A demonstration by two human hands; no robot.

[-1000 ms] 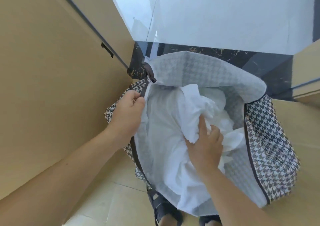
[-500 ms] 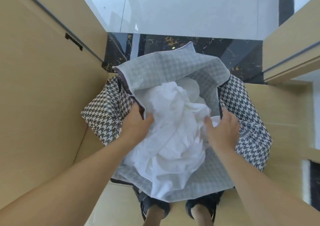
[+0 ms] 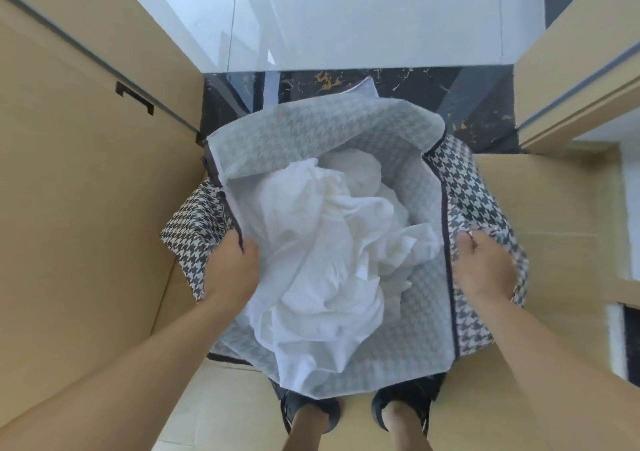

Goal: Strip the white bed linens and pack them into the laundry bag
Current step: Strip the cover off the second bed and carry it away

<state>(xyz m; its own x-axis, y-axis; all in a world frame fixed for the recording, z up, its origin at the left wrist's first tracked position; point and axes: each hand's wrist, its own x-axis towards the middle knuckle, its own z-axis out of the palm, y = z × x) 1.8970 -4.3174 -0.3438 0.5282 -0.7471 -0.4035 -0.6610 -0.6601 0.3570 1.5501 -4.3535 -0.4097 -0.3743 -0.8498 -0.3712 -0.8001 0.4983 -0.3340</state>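
A houndstooth laundry bag (image 3: 471, 191) stands open on the floor between my feet. Crumpled white bed linens (image 3: 325, 253) fill its inside and spill toward the near rim. My left hand (image 3: 232, 270) grips the bag's left rim, fingers curled over the dark edge binding. My right hand (image 3: 485, 267) holds the right side of the bag from outside, fingers curled into the patterned fabric beside the dark zip strip. Neither hand touches the linens.
Tan wooden cabinet fronts (image 3: 86, 208) close in on the left, with a dark recessed handle (image 3: 135, 97). Another tan panel (image 3: 571, 80) rises on the right. Black marble threshold (image 3: 311, 83) and pale glossy floor (image 3: 363, 14) lie beyond the bag. My sandalled feet (image 3: 308, 412) stand below.
My right hand left the linens and moved out to the bag's right side. My left hand stayed on the left rim. The bag mouth spread wider and the view centred over it.
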